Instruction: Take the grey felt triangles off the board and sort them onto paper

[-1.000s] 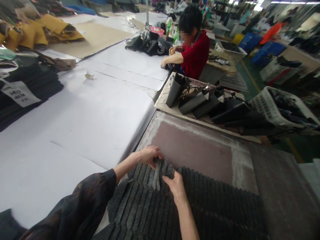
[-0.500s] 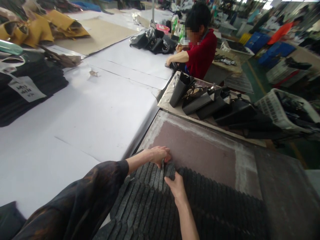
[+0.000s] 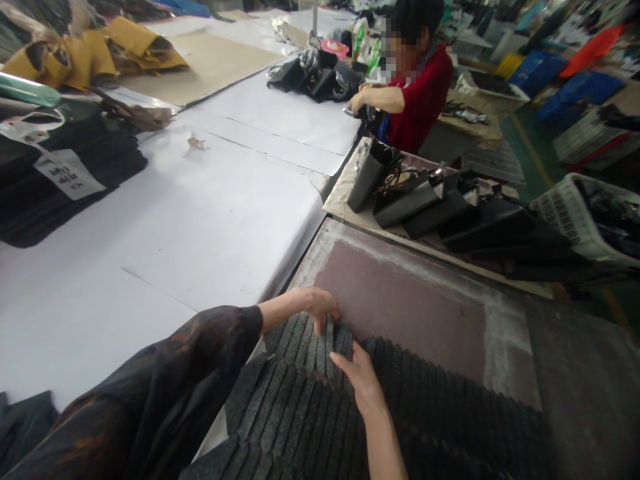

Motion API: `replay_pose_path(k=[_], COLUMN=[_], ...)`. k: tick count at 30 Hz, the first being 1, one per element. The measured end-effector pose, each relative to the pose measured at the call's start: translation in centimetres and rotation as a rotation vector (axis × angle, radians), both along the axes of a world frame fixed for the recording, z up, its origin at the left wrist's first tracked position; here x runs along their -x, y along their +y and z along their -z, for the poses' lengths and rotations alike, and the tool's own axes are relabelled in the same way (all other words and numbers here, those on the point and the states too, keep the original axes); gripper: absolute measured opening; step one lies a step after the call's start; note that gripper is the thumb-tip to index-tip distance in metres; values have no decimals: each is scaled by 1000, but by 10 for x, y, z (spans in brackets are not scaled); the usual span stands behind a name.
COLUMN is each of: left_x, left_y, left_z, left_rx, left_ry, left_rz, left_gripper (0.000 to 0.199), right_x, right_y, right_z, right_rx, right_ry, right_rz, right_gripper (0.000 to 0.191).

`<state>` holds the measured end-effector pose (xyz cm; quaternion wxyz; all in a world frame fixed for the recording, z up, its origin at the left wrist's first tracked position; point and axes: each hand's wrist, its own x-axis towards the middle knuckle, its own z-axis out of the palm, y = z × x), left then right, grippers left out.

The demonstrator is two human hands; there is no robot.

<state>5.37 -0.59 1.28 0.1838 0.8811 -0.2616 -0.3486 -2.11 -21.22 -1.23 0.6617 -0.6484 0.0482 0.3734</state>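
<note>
Rows of overlapping dark grey strips (image 3: 300, 407) lie on a brown board (image 3: 400, 287) in front of me. At the far end of the nearest rows, my left hand (image 3: 321, 308) bends over the strips, its fingers curled round their upper ends. My right hand (image 3: 357, 373) is just to the right and lower, thumb and fingers closed on a short dark grey piece (image 3: 343, 340) that stands up from the row. The fingertips of both hands are partly hidden by the strips.
White paper (image 3: 200, 213) covers the table at left, with a dark stack (image 3: 65, 180) and tag. Black bags (image 3: 415, 200) line a bench beyond the board. A person in red (image 3: 420, 100) works behind it. A white crate (image 3: 590, 213) stands at right.
The whole view has shifted slightly, moving the scene to the right. My hands stay at the same strips, with little movement. The person in red has raised their hands slightly.
</note>
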Motion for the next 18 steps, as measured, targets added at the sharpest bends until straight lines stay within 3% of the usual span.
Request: replay_pose_path(k=[8,13,18], left_x=[-3,-3,2], left_y=[27,34,43], left_z=[5,8,7], left_rx=[85,38,93], left_ry=[121,102,127], left_rz=[-44,-104,-118], left_gripper=[35,37,34], right_x=[-6,-6,-5], right_y=[17,21,23], right_z=[4,7,5], right_rx=[4,27,-3], right_ry=[15,27,38], right_rz=[-56,-94,-108], right_gripper=[53,52,55])
